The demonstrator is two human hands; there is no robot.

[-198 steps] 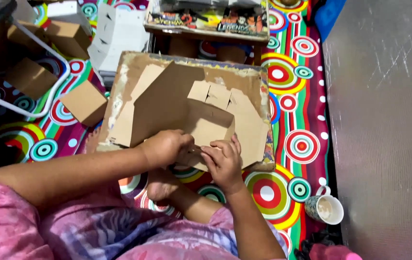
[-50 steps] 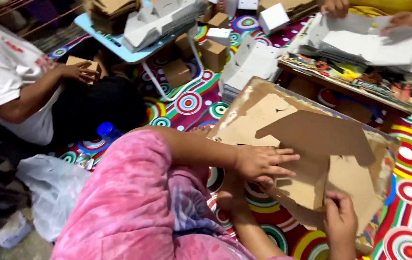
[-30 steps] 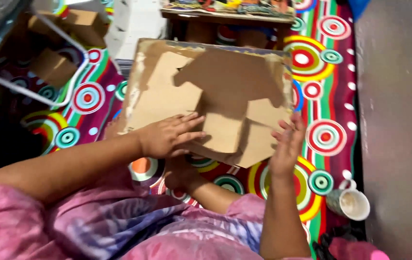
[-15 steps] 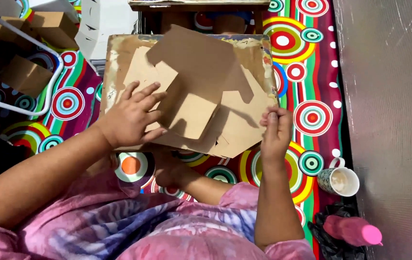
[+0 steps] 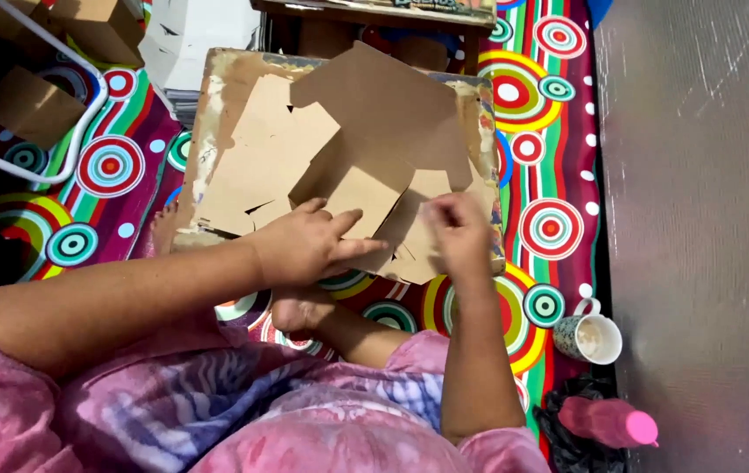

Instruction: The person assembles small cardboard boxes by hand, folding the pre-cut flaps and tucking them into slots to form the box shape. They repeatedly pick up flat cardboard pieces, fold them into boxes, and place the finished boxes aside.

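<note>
A brown die-cut cardboard blank (image 5: 366,166) lies partly folded on a worn cardboard-covered board (image 5: 217,105) in front of me. One flap stands up toward the far side. My left hand (image 5: 304,245) presses flat on the near part of the blank, fingers spread. My right hand (image 5: 460,232) pinches the blank's right near edge, blurred by motion. A foot (image 5: 300,307) shows just under the board's near edge.
A patterned mat with coloured rings (image 5: 550,228) covers the floor. A mug (image 5: 586,337) and a pink bottle (image 5: 607,422) stand at the right near a grey floor strip (image 5: 699,219). Folded brown boxes (image 5: 33,105), a white frame (image 5: 68,131) and white cartons (image 5: 190,44) sit at upper left.
My view swung back from the people at the left onto the board. The blank got turned and its flap raised; my right hand moved from the blank's right side to its near edge.
</note>
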